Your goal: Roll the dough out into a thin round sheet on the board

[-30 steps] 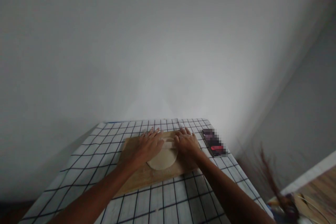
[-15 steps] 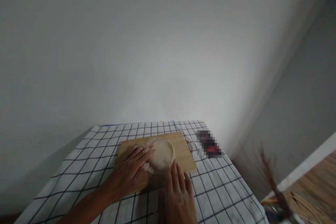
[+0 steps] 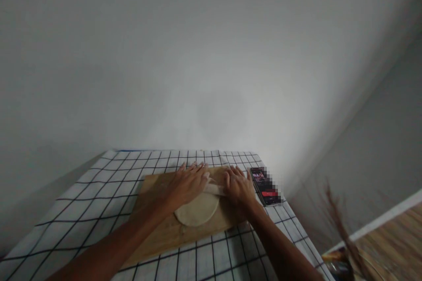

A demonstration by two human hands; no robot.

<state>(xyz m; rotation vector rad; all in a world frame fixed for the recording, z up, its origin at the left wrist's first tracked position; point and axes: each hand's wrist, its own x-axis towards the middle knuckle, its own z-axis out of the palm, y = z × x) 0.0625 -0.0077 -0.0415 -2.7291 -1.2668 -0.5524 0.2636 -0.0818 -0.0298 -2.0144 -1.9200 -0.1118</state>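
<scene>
Both hands [image 3: 187,183] [image 3: 239,185] returned, flat-fingered on rolling pin [image 3: 215,189] over dough [image 3: 197,209], phone [image 3: 265,185] beside.

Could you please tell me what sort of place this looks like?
Probably a home kitchen or dining corner: both hands, left and right, press a rolling pin over flat dough on a wooden board, on a checked tablecloth against a plain wall.

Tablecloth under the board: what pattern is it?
White tablecloth with a dark grid of squares, seen clearly in the head view.
</scene>
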